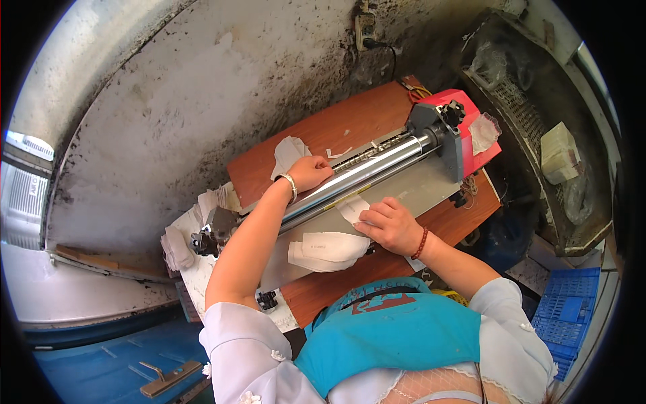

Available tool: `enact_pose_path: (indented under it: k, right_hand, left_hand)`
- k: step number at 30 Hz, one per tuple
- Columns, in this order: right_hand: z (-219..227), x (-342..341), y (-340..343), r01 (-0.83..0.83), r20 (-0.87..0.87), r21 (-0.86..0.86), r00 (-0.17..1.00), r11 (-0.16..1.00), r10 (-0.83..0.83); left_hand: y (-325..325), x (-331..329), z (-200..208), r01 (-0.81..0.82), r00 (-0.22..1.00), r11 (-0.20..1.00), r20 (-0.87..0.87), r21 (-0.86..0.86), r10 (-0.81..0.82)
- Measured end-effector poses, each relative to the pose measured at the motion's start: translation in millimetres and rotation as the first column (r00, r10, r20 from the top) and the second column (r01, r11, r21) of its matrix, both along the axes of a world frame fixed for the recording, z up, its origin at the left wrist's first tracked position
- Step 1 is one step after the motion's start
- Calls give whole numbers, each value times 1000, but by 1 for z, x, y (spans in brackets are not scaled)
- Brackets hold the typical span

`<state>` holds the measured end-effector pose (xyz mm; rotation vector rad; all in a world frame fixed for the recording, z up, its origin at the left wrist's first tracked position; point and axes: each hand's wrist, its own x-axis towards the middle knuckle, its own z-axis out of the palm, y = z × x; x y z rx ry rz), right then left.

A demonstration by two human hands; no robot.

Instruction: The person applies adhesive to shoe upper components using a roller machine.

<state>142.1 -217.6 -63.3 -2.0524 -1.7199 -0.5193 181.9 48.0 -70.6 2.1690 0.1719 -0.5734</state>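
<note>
A roller machine (377, 167) with long shiny rollers and a red end housing lies across the table. My left hand (311, 174) reaches over the rollers to their far side, fingers curled together; what they hold, if anything, is hidden. Close by it, a white piece (289, 153) of cloth or paper lies on the far side. My right hand (391, 225) pinches a small white flat piece (352, 208) with faint print, whose far end meets the near edge of the rollers. Left of that hand, a stack of curved white pieces (328, 251) rests on the machine's near plate.
More white pieces (176, 249) are piled by the machine's left end. Black knobs (267, 300) stick out there. A wall socket (365, 30) with a plugged cable is behind. At right are a dirty metal trough (558, 209) and a blue plastic crate (567, 313).
</note>
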Motion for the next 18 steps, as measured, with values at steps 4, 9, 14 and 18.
enact_pose_path:
  k: [4, 9, 14, 18]
  right_hand:
    - [0, -2, -1, -13, 25, -6, 1000, 1000, 13]
    - [1, 4, -6, -4, 26, -2, 1000, 1000, 4]
    - [2, 11, 0, -26, 16, -21, 1000, 999, 26]
    - [4, 5, -4, -13, -87, -59, 996, 998, 7]
  left_hand:
    - [-2, -1, -3, -60, 998, 996, 11, -70, 61]
    - [-7, 2, 4, 1, 1000, 996, 3, -87, -1]
    - [13, 12, -18, 61, 993, 996, 99, 64, -67]
    - [30, 21, -18, -218, 960, 976, 185, 25, 210]
